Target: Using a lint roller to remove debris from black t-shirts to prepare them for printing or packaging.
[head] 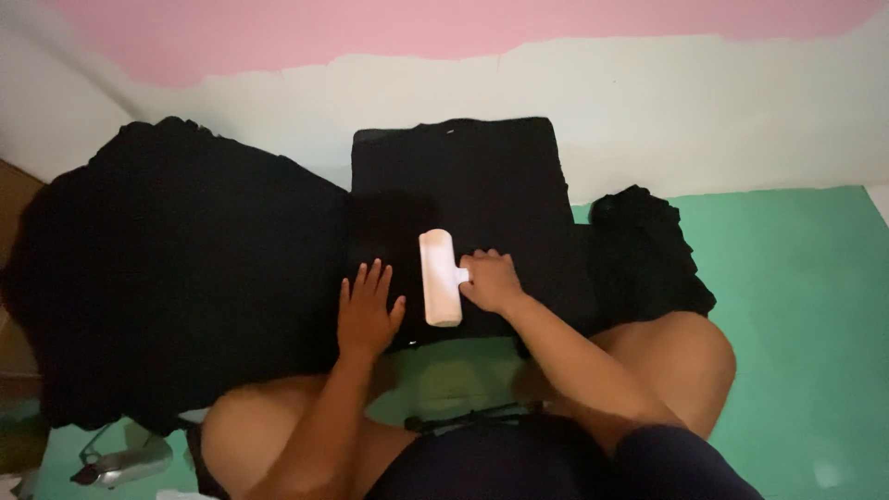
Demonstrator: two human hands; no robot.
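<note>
Setting: green floor [796, 306] meeting a wall [648, 102] painted pale below and pink above, seen from overhead.
Centre: folded black garment [482, 185], a neat rectangle, laid flat on the floor just ahead of the seated person's bare knees.
Tool: white lint roller [441, 278], lying lengthwise on the near part of the folded garment, its short handle pointing right.
Right hand [491, 282]: fingers closed around the roller's handle, holding it against the cloth.
Left hand [368, 310]: open and flat, fingers spread, pressed on the garment's near left corner, just beside the roller without touching it; holding nothing.
Left side: large heap of black clothing [176, 268], loose and unfolded, butting against the folded piece.
Right side: smaller bunch of black fabric [648, 250], crumpled, near the right knee.
Lower left corner: clothes iron [120, 458], partly visible on the floor, well apart from both hands.
</note>
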